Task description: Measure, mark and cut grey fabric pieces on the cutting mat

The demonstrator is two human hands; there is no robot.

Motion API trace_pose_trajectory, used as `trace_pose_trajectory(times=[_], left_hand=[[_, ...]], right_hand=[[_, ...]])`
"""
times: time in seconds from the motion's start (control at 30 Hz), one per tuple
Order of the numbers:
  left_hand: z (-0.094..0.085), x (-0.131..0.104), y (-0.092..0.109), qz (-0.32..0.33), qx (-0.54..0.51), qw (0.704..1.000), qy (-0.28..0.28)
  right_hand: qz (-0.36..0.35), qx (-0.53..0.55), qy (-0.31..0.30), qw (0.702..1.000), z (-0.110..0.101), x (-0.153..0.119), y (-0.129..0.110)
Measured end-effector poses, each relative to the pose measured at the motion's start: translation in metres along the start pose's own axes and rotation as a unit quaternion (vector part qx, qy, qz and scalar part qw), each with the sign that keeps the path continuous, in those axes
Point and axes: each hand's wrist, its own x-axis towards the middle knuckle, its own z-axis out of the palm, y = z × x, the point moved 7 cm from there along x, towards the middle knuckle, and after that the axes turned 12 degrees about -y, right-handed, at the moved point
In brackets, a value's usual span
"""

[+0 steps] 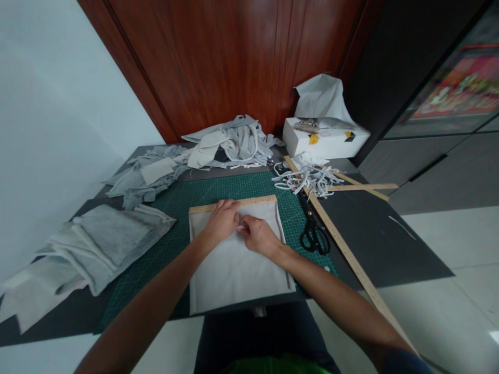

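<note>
A light grey fabric piece [237, 275], shaped like a flat panel with folded side edges, lies on the green cutting mat [249, 184]. Along its far edge runs a short wooden ruler [259, 200]. My left hand [224, 219] rests flat on the fabric, its fingertips reaching onto the ruler. Close beside it, my right hand [258, 235] is closed in a pinch over the fabric, just below the ruler. Something small and pale shows at its fingertips, too small to name. Black-handled scissors [315, 238] lie on the mat to the right.
Folded grey fabric [113, 239] is stacked at left. Heaps of fabric scraps [234, 143] line the back. A tangle of cords [312, 176] lies over wooden rulers at right, near a white box [327, 139]. One long wooden ruler [351, 259] extends past the table's front edge.
</note>
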Motion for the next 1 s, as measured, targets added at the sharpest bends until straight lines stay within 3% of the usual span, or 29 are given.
trace_pose_trajectory(times=[0.1, 0.23, 0.33, 0.53, 0.77, 1.0], left_hand=[[0.009, -0.019, -0.011, -0.037, 0.0, 0.999, 0.013], [0.023, -0.035, -0.017, -0.074, 0.01, 0.997, 0.033], [0.03, -0.039, -0.019, -0.084, 0.026, 0.995, 0.037], [0.031, -0.038, -0.03, -0.092, 0.033, 0.995, 0.026], [0.028, -0.035, -0.057, -0.1, 0.028, 0.994, 0.019], [0.025, -0.021, -0.078, -0.11, 0.037, 0.993, 0.022]], right_hand=[[-0.025, -0.005, -0.011, 1.0, 0.007, -0.003, -0.006], [-0.017, -0.059, 0.042, 0.997, 0.0, -0.02, 0.002], [0.017, -0.132, 0.078, 0.988, -0.005, -0.04, 0.012], [0.067, -0.223, 0.067, 0.97, -0.007, -0.067, 0.031], [0.074, -0.241, 0.029, 0.967, -0.018, -0.059, 0.054], [0.081, -0.243, 0.014, 0.967, -0.022, -0.036, 0.059]])
